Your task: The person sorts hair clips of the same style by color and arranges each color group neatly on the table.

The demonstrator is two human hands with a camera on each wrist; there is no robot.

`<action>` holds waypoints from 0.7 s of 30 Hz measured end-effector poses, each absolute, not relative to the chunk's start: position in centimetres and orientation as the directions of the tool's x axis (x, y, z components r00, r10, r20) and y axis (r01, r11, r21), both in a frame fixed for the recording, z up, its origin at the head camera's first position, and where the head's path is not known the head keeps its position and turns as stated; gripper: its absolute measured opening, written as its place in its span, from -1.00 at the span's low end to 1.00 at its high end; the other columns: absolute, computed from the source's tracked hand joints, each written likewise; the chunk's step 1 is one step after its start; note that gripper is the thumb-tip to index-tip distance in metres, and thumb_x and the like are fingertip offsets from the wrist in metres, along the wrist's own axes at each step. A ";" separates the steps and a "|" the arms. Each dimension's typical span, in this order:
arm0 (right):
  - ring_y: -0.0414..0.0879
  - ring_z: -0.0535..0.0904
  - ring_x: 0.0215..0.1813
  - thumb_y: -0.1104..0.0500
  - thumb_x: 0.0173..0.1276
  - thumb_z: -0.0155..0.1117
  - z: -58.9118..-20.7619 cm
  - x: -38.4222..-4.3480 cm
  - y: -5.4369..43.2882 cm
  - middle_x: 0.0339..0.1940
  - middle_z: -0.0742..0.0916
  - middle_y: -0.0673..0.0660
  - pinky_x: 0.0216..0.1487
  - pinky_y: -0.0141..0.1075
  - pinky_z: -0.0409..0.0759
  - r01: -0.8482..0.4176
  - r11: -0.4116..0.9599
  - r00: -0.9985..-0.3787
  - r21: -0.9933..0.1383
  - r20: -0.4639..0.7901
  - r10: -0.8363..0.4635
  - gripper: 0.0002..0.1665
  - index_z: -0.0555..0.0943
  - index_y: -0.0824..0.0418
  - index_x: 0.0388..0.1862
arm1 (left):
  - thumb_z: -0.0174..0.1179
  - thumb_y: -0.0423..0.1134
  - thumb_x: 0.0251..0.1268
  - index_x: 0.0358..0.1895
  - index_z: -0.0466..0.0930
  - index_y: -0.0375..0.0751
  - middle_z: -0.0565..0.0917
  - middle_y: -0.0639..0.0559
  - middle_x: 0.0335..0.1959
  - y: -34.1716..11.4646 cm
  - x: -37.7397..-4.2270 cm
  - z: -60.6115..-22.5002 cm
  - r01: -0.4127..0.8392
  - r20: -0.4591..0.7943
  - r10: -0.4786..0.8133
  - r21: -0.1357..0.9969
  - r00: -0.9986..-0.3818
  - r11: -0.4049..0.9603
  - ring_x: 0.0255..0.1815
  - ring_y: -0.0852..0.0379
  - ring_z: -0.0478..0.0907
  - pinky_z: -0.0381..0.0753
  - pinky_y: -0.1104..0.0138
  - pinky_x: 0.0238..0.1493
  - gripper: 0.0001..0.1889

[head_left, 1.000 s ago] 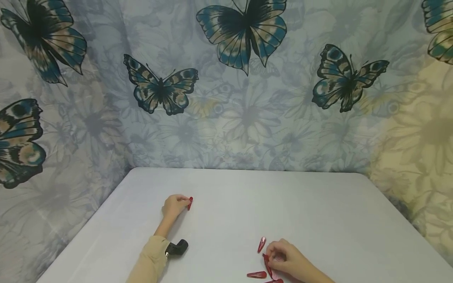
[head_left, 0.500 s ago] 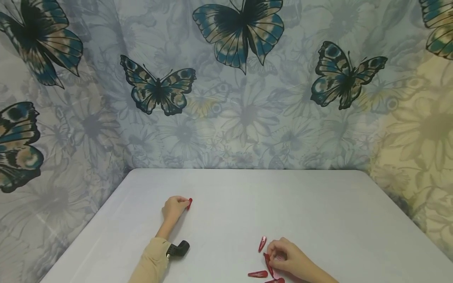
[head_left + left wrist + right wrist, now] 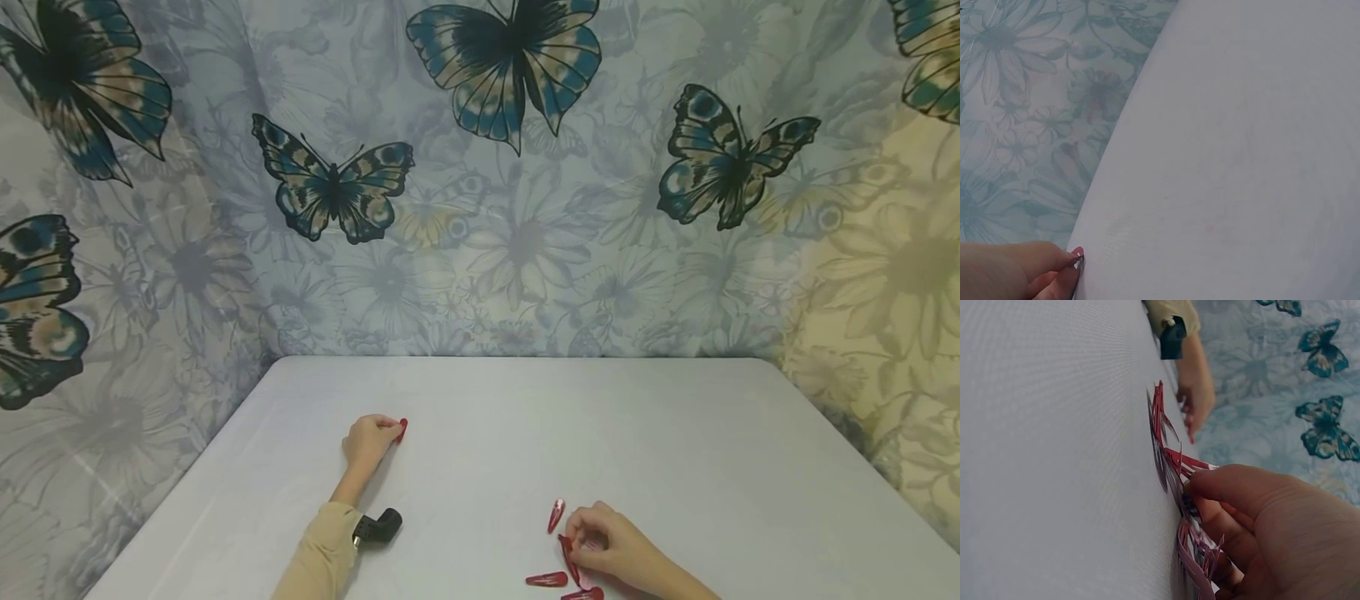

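Note:
My left hand (image 3: 367, 440) is stretched out over the left part of the white table, pinching a red snap hair clip (image 3: 402, 429) between thumb and fingers. The tip of this clip (image 3: 1077, 252) pokes out past the fingertips in the left wrist view. Near the front edge, my right hand (image 3: 617, 546) pinches another red hair clip (image 3: 566, 554) between thumb and forefinger. Around it lie more red clips: one upright in view (image 3: 556, 517), one sideways (image 3: 547, 580), one at the bottom edge (image 3: 582, 594). A pinkish clip (image 3: 1192, 565) shows beneath the right fingers in the right wrist view.
The white table (image 3: 480, 433) has rounded back corners and meets a fabric backdrop (image 3: 525, 275) printed with butterflies and flowers. A black device (image 3: 378, 526) sticks out from the left sleeve (image 3: 318, 550) just over the tabletop.
The head view has shifted very slightly. Both hands keep their places and still hold their hair clips.

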State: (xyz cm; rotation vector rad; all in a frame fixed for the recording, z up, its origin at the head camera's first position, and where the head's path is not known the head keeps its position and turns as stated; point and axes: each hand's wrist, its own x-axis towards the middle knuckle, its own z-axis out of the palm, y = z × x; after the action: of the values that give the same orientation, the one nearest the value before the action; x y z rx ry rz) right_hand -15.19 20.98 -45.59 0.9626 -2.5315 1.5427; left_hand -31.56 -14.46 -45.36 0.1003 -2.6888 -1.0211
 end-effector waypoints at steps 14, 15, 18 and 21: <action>-0.16 0.32 -0.38 0.25 0.08 0.30 -45.3 -15.1 20.9 -0.45 0.48 -0.02 -0.45 -0.36 0.32 -0.481 0.322 -0.824 -0.815 0.296 -0.483 -0.84 0.50 0.10 -0.38 | 0.26 -0.23 -0.02 -0.54 0.67 -0.17 0.63 0.05 -0.57 -14.4 -31.5 -45.4 0.065 0.256 -0.145 0.666 -0.956 0.743 -0.50 0.05 0.49 0.27 0.09 -0.33 -0.90; -0.16 0.32 -0.38 0.25 0.08 0.30 -45.3 -15.1 20.9 -0.45 0.48 -0.03 -0.45 -0.36 0.32 -0.478 0.323 -0.826 -0.817 0.293 -0.482 -0.84 0.50 0.10 -0.38 | 0.26 -0.23 -0.03 -0.54 0.67 -0.17 0.63 0.05 -0.57 -14.5 -31.5 -45.4 0.066 0.258 -0.146 0.665 -0.955 0.744 -0.50 0.04 0.49 0.27 0.09 -0.33 -0.90; -0.17 0.33 -0.38 0.23 0.08 0.31 -45.3 -15.1 20.9 -0.45 0.49 -0.05 -0.45 -0.36 0.32 -0.467 0.331 -0.832 -0.820 0.280 -0.479 -0.84 0.49 0.09 -0.38 | 0.27 -0.23 -0.03 -0.54 0.66 -0.17 0.63 0.05 -0.58 -14.5 -31.5 -45.4 0.068 0.262 -0.145 0.662 -0.954 0.747 -0.49 0.04 0.50 0.28 0.09 -0.34 -0.90; -0.18 0.32 -0.39 0.21 0.08 0.31 -45.3 -15.2 20.9 -0.45 0.49 -0.06 -0.46 -0.36 0.31 -0.462 0.339 -0.835 -0.820 0.274 -0.477 -0.84 0.49 0.09 -0.38 | 0.28 -0.23 -0.05 -0.54 0.66 -0.17 0.63 0.05 -0.58 -14.4 -31.5 -45.4 0.066 0.264 -0.149 0.660 -0.953 0.748 -0.49 0.04 0.50 0.29 0.10 -0.34 -0.90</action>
State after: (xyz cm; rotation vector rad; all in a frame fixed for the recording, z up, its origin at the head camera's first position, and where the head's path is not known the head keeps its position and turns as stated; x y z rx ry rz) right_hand -15.18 20.95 -45.30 0.9060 -2.5823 1.5729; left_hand -31.48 -14.45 -45.42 0.0645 -2.6474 -1.0167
